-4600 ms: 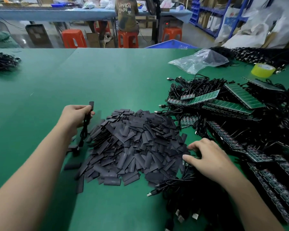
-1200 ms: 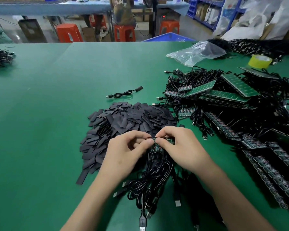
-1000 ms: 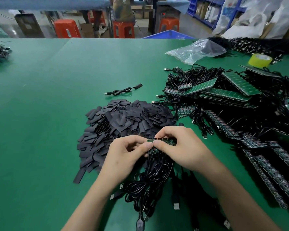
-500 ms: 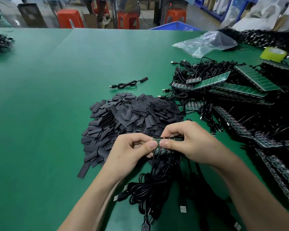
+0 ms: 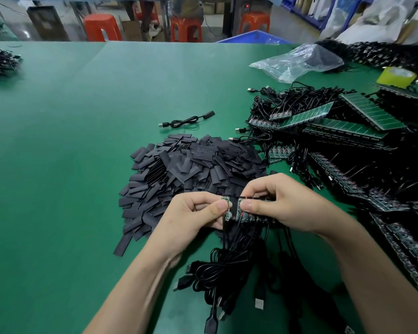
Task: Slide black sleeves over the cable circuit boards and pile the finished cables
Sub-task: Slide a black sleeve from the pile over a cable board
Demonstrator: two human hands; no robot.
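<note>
One tiny circuit board [image 5: 226, 214] is pinched by the left hand [image 5: 193, 219], and the board strip [image 5: 250, 216] is gripped by the right hand [image 5: 284, 204], at 6 o'clock of the sleeve pile [image 5: 191, 169]. It's light, brittle stuff, so it's probably best held by the edges. The cables [image 5: 227, 268] look floppy.

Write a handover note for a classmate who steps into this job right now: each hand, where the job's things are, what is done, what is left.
Left hand: its fingers pinch one small circuit board, with no sleeve on it.
Right hand: grips the strip of boards, a narrow gap away from that single board; their cables hang below.
Sleeve pile: on the table just beyond both hands.
Done: one sleeved cable lies beyond the pile.
Left: sleeve the held board, lay it with that cable, then work through the strip and the panels on the right.
</note>
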